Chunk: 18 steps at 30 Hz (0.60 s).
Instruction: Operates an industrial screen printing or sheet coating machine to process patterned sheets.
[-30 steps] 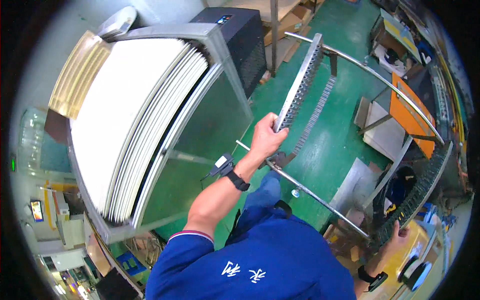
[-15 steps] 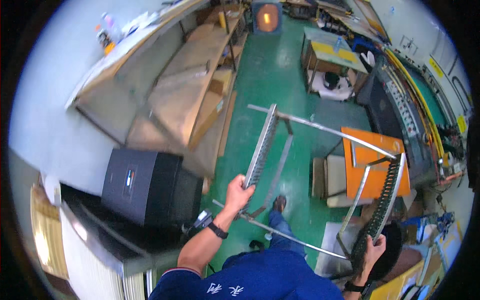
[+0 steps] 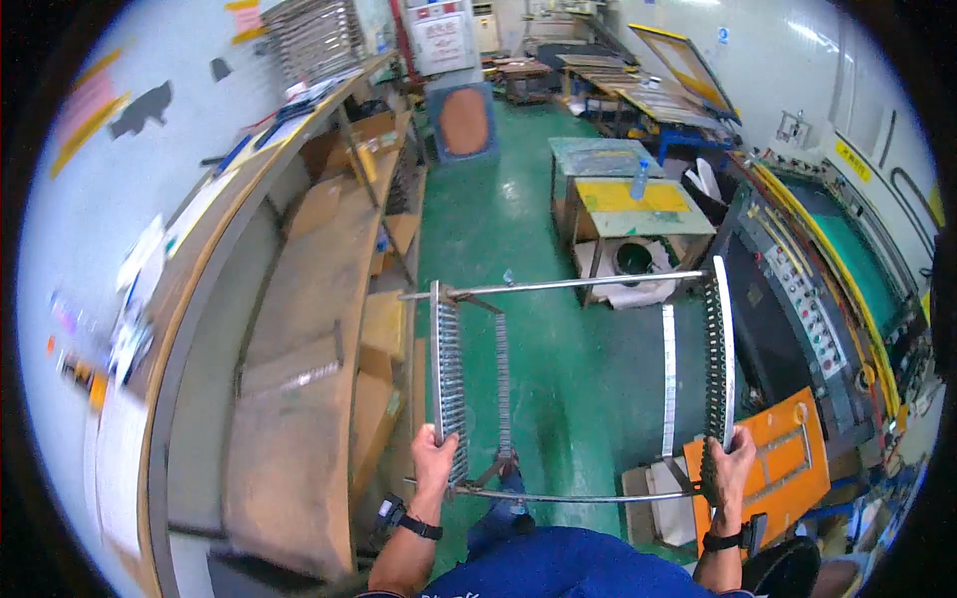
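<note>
A metal rack frame (image 3: pixel 578 284) with slotted, comb-like side rails joined by thin rods is held out in front of me above the floor. My left hand (image 3: pixel 435 460) is closed around the lower end of its left slotted rail (image 3: pixel 449 374). On the other side, my right hand (image 3: pixel 731 468) grips the near part of the right slotted rail (image 3: pixel 726 349). Two inner slotted strips show between the rails, and green floor is visible through the frame. A black band circles each wrist.
A long wooden shelf unit (image 3: pixel 299 399) runs along the left. Ahead on the right stand low tables, one with a yellow top (image 3: pixel 632 195) bearing a bottle (image 3: pixel 639 179). A machine's control panel (image 3: pixel 802 299) and an orange board (image 3: pixel 773 468) are at right.
I have moved forward and turned left, so the black boxy unit has left view. The rack, tilted before, is now nearly level and square to me. Both hands keep their hold.
</note>
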Motion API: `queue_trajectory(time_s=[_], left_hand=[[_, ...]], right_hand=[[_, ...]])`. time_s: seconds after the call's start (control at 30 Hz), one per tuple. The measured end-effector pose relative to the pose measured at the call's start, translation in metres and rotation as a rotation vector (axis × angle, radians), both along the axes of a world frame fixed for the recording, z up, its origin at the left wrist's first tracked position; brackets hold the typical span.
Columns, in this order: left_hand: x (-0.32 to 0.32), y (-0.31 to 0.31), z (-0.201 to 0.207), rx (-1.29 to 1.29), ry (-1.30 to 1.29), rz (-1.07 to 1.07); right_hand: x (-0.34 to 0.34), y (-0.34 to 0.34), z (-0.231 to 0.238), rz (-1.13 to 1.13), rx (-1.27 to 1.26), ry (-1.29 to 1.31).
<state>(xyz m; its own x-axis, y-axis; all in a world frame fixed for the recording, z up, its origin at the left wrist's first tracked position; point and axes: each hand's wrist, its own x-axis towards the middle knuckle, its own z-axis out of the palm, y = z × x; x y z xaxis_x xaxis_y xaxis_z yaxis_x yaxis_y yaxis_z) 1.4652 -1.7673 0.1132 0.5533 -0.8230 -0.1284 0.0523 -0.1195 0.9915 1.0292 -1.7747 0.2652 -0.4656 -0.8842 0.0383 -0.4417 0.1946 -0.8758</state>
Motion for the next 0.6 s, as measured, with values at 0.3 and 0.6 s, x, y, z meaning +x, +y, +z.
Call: queue_trajectory(time_s=[0.3,0.6], left_hand=[[0.123,-0.312,0.024,-0.021,0.001,-0.110],[0.236,-0.608,0.053,0.069,-0.272,-0.060]], right_hand=[[0.105,-0.278,0.014,-0.062,-0.084,0.141],[0.212,-0.618,-0.024,-0.008,-0.022,0.049]])
